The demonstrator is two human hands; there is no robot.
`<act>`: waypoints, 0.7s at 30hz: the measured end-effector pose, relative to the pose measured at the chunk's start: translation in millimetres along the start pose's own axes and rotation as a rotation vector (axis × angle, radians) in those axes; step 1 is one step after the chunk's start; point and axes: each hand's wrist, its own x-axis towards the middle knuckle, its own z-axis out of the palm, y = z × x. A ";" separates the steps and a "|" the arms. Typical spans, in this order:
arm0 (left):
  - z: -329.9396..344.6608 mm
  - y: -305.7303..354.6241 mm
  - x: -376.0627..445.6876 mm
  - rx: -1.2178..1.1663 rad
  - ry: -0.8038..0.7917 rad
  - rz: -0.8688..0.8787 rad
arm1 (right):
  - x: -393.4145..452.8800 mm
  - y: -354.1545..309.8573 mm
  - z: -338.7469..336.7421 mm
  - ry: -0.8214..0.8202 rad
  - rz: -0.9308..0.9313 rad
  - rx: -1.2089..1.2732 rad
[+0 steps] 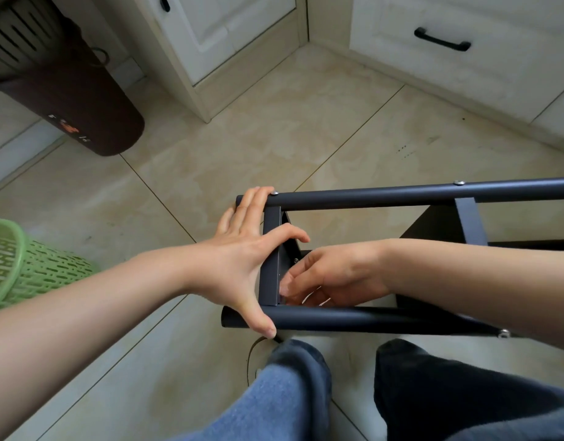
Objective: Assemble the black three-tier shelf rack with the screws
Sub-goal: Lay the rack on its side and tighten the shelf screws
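Beige floor tiles (274,128) and white cabinets frame the job, with a green basket (26,265) at the left edge. On the floor lies the black shelf rack (369,319) on its side, just ahead of the knees. Several screws (458,183) already sit in the upper pole — so assembly looks well along. My left hand (242,253) spreads flat against the end shelf; the right hand (331,275) reaches inside, fingertips pinched as if on a fastener, though I cannot see one.
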 end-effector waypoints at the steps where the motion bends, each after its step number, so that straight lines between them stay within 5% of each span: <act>1: 0.0 -0.9 0.5 0.008 -0.003 -0.001 | -4.5 -1.1 0.4 0.017 -0.009 -0.034; 6: 1.5 -3.9 0.0 0.047 0.019 -0.003 | -29.7 -4.5 5.5 0.205 -0.039 -0.328; 11: 6.2 -2.1 -8.8 0.047 0.065 -0.018 | -61.0 6.9 18.9 0.451 -0.174 -0.913; 15: 22.4 5.3 -23.4 -0.002 0.162 -0.027 | -82.8 31.2 34.0 0.573 -0.180 -1.021; 21: 70.9 19.2 -50.5 -0.481 0.522 -0.116 | -101.2 62.6 52.3 0.800 -0.198 -1.167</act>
